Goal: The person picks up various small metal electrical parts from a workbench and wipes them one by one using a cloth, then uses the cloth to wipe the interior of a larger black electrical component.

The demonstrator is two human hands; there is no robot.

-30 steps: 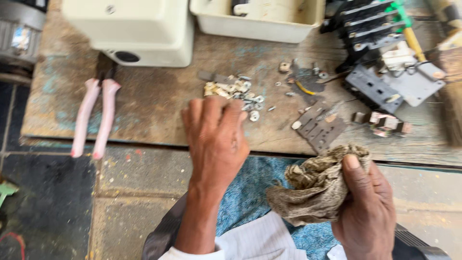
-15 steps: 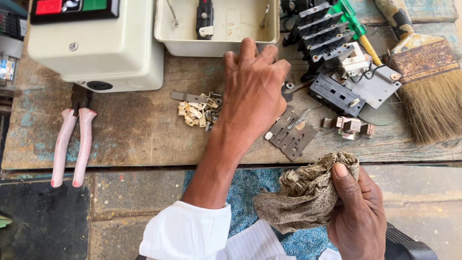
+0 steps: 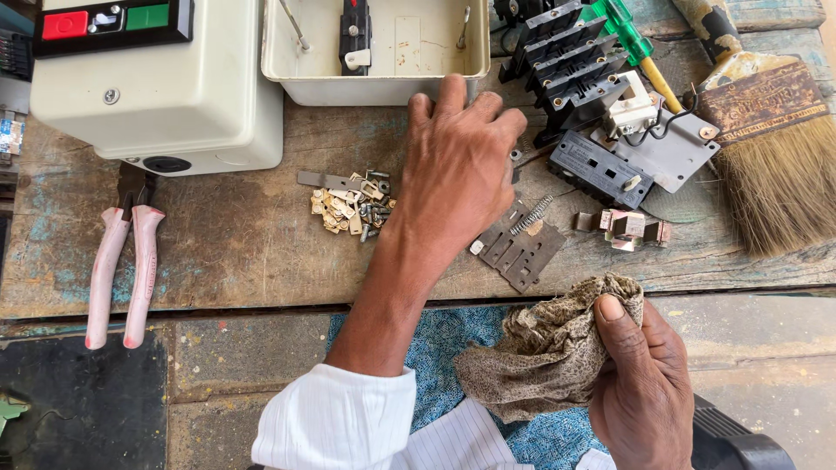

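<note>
Left hand point(image 3: 459, 170) reaches palm-down; right hand point(image 3: 643, 383) clenched.

A crumpled, grimy brown rag point(image 3: 544, 348) is bunched in the right hand point(image 3: 640, 383) near the bench's front edge. The left hand point(image 3: 457, 170) lies palm-down on the wooden bench point(image 3: 244, 244), covering small loose metal parts point(image 3: 348, 204).

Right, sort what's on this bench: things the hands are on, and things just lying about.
In hand:
left hand over small metal washers and screws
right hand gripping crumpled brown rag

Lying about:
pink-handled pliers
wide bristle paintbrush
cream plastic switch box
green-handled screwdriver
</note>
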